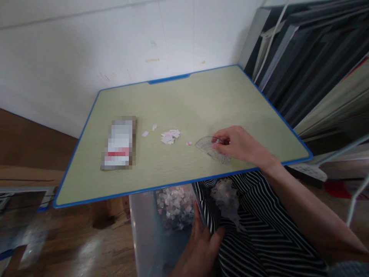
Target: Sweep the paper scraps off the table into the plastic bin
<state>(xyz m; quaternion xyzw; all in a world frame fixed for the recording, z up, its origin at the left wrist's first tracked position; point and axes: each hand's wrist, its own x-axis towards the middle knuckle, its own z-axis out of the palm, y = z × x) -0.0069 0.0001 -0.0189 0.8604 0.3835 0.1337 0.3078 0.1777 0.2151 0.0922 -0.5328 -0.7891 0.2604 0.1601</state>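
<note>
The right hand [236,143] pinches the clear protractor [205,144], thumb to curled fingers, on the table's [259,115] near right; its long axis slants from far left to near right, tapered end leftward. Below, the left hand [200,246], thumb and forefinger spread, touches the bin [147,223] holding paper scraps [175,204]; its grip I cannot tell.

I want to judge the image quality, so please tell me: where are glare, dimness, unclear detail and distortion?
Head view: glare on the floor, lower left; dimmer light below the table, around the left hand and box; soft detail, so markings on the protractor are unreadable; blocky pixelation over the item on the table's left side; picture edges seem stretched, as by a wide lens.
</note>
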